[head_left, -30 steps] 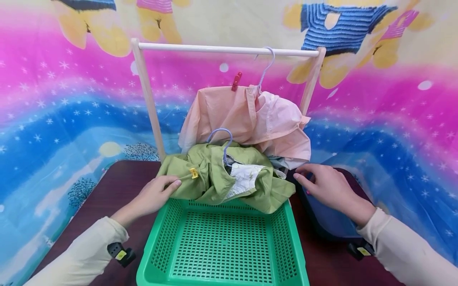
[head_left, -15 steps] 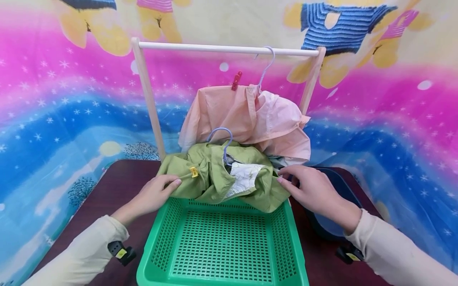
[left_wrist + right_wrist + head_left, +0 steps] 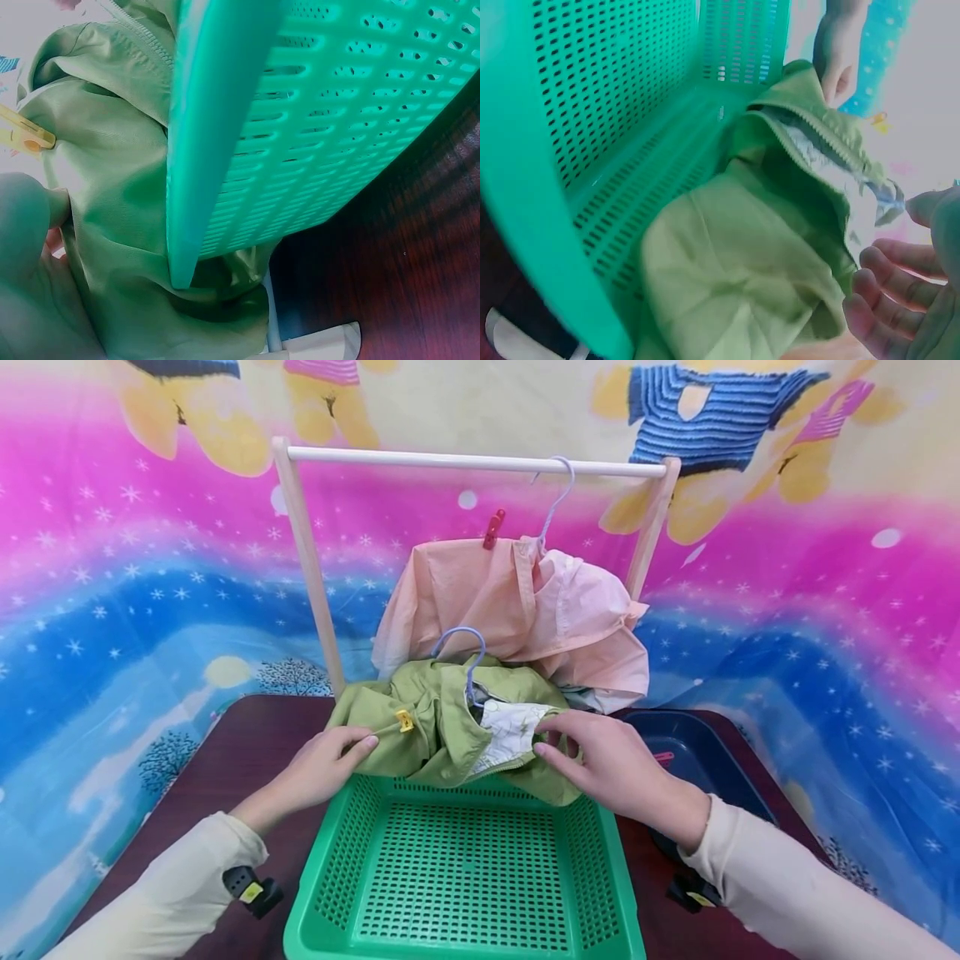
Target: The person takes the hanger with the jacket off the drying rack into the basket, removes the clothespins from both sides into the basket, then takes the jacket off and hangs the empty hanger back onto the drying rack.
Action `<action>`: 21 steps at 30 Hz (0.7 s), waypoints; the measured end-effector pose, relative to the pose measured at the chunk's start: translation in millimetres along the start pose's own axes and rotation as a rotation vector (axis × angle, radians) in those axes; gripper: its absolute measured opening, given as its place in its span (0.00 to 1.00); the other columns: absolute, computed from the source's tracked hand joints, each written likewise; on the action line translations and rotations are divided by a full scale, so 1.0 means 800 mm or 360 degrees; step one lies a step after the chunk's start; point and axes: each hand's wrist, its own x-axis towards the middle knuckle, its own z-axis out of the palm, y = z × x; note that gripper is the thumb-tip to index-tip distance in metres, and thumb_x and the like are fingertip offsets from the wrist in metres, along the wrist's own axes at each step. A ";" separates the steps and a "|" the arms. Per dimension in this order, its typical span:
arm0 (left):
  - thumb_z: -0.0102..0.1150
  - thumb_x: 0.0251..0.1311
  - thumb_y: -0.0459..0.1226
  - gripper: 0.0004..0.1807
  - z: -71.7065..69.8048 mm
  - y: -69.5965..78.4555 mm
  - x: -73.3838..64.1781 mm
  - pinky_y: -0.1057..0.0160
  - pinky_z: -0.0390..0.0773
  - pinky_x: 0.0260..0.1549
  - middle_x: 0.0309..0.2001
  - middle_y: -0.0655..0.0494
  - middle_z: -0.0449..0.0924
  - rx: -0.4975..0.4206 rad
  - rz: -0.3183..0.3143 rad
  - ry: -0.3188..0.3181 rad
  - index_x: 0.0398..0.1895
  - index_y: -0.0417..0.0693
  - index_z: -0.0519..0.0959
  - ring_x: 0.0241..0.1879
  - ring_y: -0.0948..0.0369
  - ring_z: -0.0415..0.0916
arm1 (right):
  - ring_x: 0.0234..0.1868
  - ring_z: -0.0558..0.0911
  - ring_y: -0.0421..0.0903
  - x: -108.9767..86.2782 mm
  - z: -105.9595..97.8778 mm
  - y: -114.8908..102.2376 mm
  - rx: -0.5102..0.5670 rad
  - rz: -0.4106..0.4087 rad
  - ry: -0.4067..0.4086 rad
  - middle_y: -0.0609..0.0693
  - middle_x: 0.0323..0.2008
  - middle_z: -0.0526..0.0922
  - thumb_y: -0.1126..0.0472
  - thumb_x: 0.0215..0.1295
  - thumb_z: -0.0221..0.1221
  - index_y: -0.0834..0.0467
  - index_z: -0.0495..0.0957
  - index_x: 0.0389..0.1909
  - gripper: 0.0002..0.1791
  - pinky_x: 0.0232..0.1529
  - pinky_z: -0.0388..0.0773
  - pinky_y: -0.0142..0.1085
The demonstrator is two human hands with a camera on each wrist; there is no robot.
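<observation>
A green zip jacket (image 3: 450,718) with a white patterned lining lies over the back of a green basket (image 3: 468,872). The hook of a lavender hanger (image 3: 480,660) sticks up from its neck, and a yellow clothespin (image 3: 405,721) is clipped on its left part. My left hand (image 3: 318,772) pinches the jacket at the left, below the clothespin. Over the lining at the jacket's right side is my right hand (image 3: 618,768), its thumb and fingers apart. In the right wrist view those fingers (image 3: 900,289) are loosely bent beside the zip opening, with no fabric between them.
Behind stands a wooden rack (image 3: 303,552) with a white bar (image 3: 465,462). A pink garment (image 3: 480,597) hangs there with a red clothespin (image 3: 494,529) on it. A dark blue tray (image 3: 705,760) holding something pink lies right of the basket on the dark table (image 3: 247,752).
My right hand has moved left from beside the tray, past the jacket's right edge, to the white lining. My left hand stays at the jacket's left side.
</observation>
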 end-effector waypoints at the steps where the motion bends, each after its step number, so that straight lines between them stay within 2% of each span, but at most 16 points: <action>1: 0.45 0.79 0.46 0.23 0.000 0.000 0.000 0.63 0.63 0.28 0.19 0.61 0.56 -0.0001 -0.0002 0.0002 0.20 0.52 0.62 0.19 0.65 0.52 | 0.29 0.76 0.32 0.001 0.002 -0.002 0.0010 -0.0019 0.0007 0.37 0.32 0.82 0.52 0.69 0.64 0.48 0.85 0.47 0.10 0.30 0.74 0.31; 10: 0.45 0.79 0.47 0.23 0.001 0.000 0.000 0.63 0.64 0.28 0.19 0.61 0.57 0.0000 0.0002 -0.0001 0.20 0.52 0.62 0.19 0.65 0.52 | 0.30 0.79 0.35 0.014 0.017 -0.023 -0.0014 -0.0209 0.0075 0.38 0.33 0.83 0.51 0.68 0.65 0.48 0.85 0.47 0.11 0.31 0.74 0.32; 15: 0.44 0.79 0.48 0.24 0.001 0.000 0.001 0.63 0.64 0.28 0.19 0.61 0.57 -0.0009 -0.0001 -0.0014 0.20 0.52 0.62 0.18 0.65 0.52 | 0.30 0.80 0.34 0.020 0.021 -0.033 -0.0012 -0.0235 0.0048 0.40 0.36 0.85 0.51 0.68 0.64 0.48 0.84 0.49 0.12 0.30 0.75 0.32; 21: 0.44 0.79 0.49 0.24 -0.001 -0.001 0.000 0.63 0.64 0.28 0.19 0.60 0.57 -0.0011 0.0004 -0.0015 0.21 0.52 0.62 0.18 0.65 0.52 | 0.29 0.80 0.35 0.031 0.025 -0.047 0.0004 -0.0304 0.0050 0.38 0.34 0.84 0.51 0.69 0.64 0.48 0.84 0.47 0.10 0.31 0.75 0.33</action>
